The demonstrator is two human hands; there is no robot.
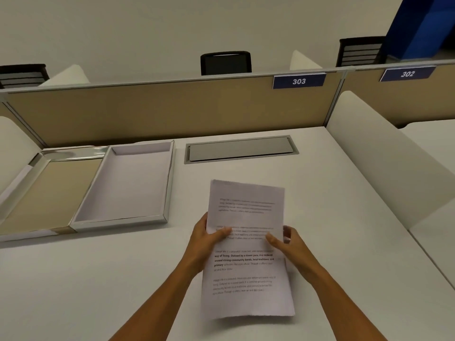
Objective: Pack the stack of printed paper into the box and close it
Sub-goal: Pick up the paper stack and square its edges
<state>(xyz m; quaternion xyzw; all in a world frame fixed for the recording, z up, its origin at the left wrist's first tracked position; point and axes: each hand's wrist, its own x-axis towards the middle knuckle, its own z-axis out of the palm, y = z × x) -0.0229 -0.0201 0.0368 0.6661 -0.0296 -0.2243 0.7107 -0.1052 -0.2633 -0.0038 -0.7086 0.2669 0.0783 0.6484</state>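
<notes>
- Starting at the far left, I see the lid (49,193) lying open and flat on the desk (98,279), tan inside with a shiny silver rim, joined to the box along one long side.
- Just right of it I see the box (128,217), a shallow tray with a pale lining and silver edges; nothing lies inside it.
- Next comes my left hand (204,239), gripping the left edge of the paper stack, thumb on the printed top sheet and fingers curled underneath.
- The paper stack (246,267) sits between both hands, right of the box and well apart from it; I cannot tell whether its lower edge touches the desk. Several blocks of text run down the page, one partly in bold.
- My right hand (288,244) clamps the right edge the same way, thumb on top, fingers behind the sheets.
- Beyond the paper, a grey cable hatch (241,150) is set flush into the desk near the tan partition (172,112).
- On the partition, to the right, I read the blue tags 303 (299,81) and 302 (407,74).
</notes>
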